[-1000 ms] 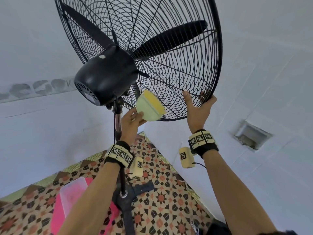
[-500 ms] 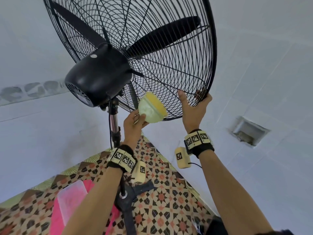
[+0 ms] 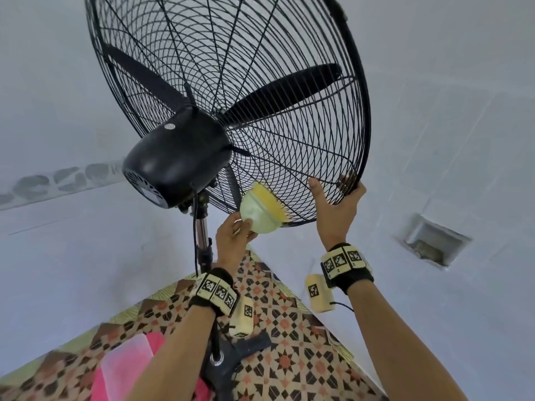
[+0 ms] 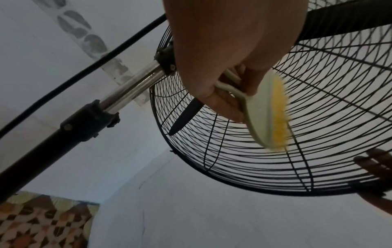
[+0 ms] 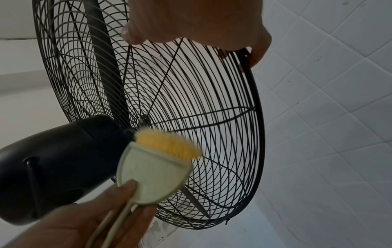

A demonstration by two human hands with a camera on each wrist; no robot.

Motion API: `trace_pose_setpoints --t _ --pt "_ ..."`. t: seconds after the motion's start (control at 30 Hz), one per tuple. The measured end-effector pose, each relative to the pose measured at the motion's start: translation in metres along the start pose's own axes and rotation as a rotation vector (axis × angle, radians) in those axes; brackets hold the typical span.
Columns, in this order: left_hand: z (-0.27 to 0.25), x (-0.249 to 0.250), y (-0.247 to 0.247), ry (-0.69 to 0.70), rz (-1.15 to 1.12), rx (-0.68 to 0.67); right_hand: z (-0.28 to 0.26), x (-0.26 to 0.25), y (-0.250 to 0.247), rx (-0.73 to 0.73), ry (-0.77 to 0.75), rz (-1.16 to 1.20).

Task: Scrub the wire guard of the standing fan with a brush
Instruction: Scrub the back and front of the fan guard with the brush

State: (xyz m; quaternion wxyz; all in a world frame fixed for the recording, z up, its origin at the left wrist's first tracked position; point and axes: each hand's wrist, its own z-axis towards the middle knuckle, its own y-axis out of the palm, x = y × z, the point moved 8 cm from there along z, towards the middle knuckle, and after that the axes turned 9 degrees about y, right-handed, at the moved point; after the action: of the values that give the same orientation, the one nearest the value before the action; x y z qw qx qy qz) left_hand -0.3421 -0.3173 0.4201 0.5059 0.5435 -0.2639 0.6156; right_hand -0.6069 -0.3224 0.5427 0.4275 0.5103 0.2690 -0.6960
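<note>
A black standing fan with a round wire guard (image 3: pixel 289 82) (image 4: pixel 275 167) (image 5: pixel 201 100) fills the upper part of the head view. My left hand (image 3: pixel 233 235) (image 4: pixel 222 83) grips the looped handle of a pale green brush (image 3: pixel 260 212) (image 4: pixel 263 117) (image 5: pixel 155 176). Its yellow bristles (image 3: pixel 269 201) (image 5: pixel 167 144) press against the rear wires low on the guard, beside the black motor housing (image 3: pixel 176 160) (image 5: pixel 59 164). My right hand (image 3: pixel 335 204) (image 5: pixel 201 21) grips the guard's lower right rim, thumb on the rear wires, fingers curled over the edge.
The fan's chrome and black pole (image 3: pixel 202 235) (image 4: pixel 84 117) with a black cable runs down to a cross base (image 3: pixel 231 363) on a patterned floor (image 3: pixel 289 342). A pink container with a translucent lid (image 3: pixel 124 363) lies at lower left. White tiled walls surround; a vent (image 3: pixel 431 244) sits at right.
The view has shifted, so the fan now sits further right in the head view. The brush stays low on the guard's rear wires, and my right hand keeps its hold on the rim.
</note>
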Motion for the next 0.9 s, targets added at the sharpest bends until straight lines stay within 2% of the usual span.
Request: trace_pose_setpoints --t 0.07,0.13,0.2,0.37,0.47,0.57,0.63,0.73,0.77,0.9 --pt "0.005 -0.014 -0.012 -0.070 0.141 0.115 0.001 -0.001 0.000 -0.008 -0.002 -0.007" --pt "0.007 -0.020 -0.021 -0.113 0.167 0.171 0.000 -0.001 0.000 -0.014 -0.001 -0.010" --pt "0.004 -0.015 -0.019 -0.076 0.117 0.130 0.001 -0.001 0.000 -0.012 0.003 -0.011" --pt "-0.017 0.009 0.016 0.032 -0.020 -0.073 -0.001 -0.001 0.001 0.002 0.011 0.002" --pt "-0.008 -0.006 0.013 0.003 0.109 0.012 0.001 -0.003 0.001 -0.003 0.011 -0.016" --pt "-0.001 -0.030 -0.013 -0.112 0.190 0.129 0.002 -0.005 0.001 -0.009 0.013 -0.033" --pt "-0.005 -0.027 -0.011 -0.093 0.138 0.077 0.000 -0.003 0.000 0.000 0.013 -0.019" --pt "-0.017 -0.004 0.012 0.005 0.032 -0.088 -0.004 -0.001 0.001 0.018 0.018 -0.007" --pt "-0.019 -0.002 0.016 0.009 0.037 -0.096 -0.004 -0.001 0.001 0.020 0.018 -0.007" --pt "-0.008 -0.026 -0.001 -0.069 0.295 0.068 -0.001 -0.003 0.000 0.010 0.010 -0.017"
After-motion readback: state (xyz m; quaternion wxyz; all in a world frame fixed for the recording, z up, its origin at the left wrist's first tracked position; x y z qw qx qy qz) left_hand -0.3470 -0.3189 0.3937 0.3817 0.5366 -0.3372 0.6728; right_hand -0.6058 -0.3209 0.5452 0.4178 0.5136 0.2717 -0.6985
